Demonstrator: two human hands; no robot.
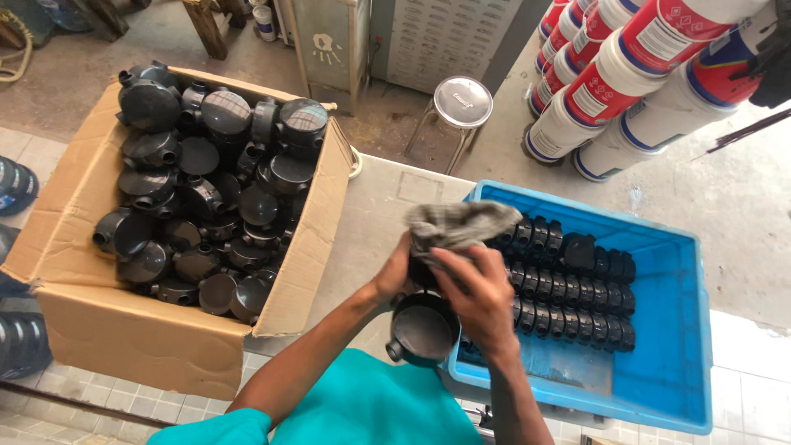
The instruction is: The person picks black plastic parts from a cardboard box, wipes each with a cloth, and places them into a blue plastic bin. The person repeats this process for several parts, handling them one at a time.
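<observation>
One black round junction box (pixel 422 330) is gripped by the left hand (pixel 394 276) and wiped with a grey rag (pixel 460 222) bunched in the right hand (pixel 478 297). Wiping looks mid-way; next, it'd probably be slotted into the blue crate (pixel 667 363) just right of the hands, lined up with the rows.

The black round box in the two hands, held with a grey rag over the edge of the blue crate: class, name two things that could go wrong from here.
1. The black box hangs at the blue crate rim, gripped by the left hand while the right hand works the rag; it might slip and fall.
2. The cardboard box is heaped high; parts near its rim could tumble out if knocked.
</observation>
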